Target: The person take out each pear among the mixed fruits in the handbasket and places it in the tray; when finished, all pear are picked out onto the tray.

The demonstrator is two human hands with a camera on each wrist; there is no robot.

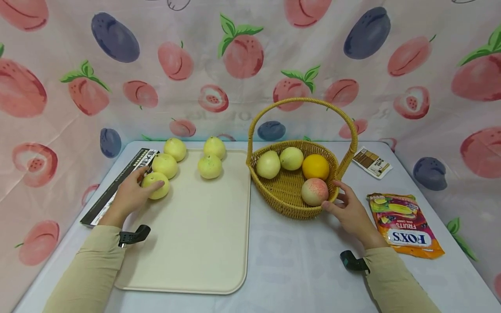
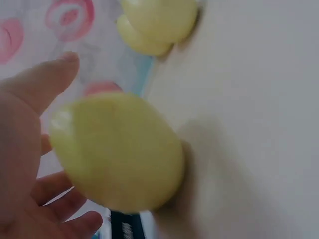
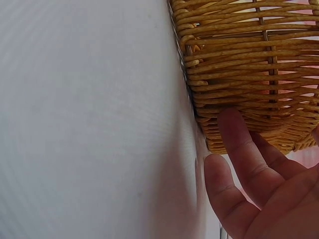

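Around the nearest yellow pear [image 1: 155, 185] on the tray's left side is my left hand [image 1: 131, 191]. In the left wrist view, its thumb stands apart from that pear [image 2: 119, 152] and the other fingers spread beside and behind it. My right hand [image 1: 354, 213] is at the right side of a wicker basket [image 1: 283, 191], its fingers rather straight against the woven wall [image 3: 234, 74]. Inside the basket lie a peach [image 1: 315, 191], an orange [image 1: 315, 167] and two pale pears [image 1: 268, 164]. Contact of the left fingers with the pear is unclear.
The cream tray [image 1: 195, 234] also bears several other pears [image 1: 209, 166]. A black-and-white box [image 1: 117, 191] lies along its left edge. Right of the basket are a candy bag [image 1: 405, 224] and a small packet [image 1: 372, 162]. The basket's tall handle [image 1: 301, 100] arches upward.
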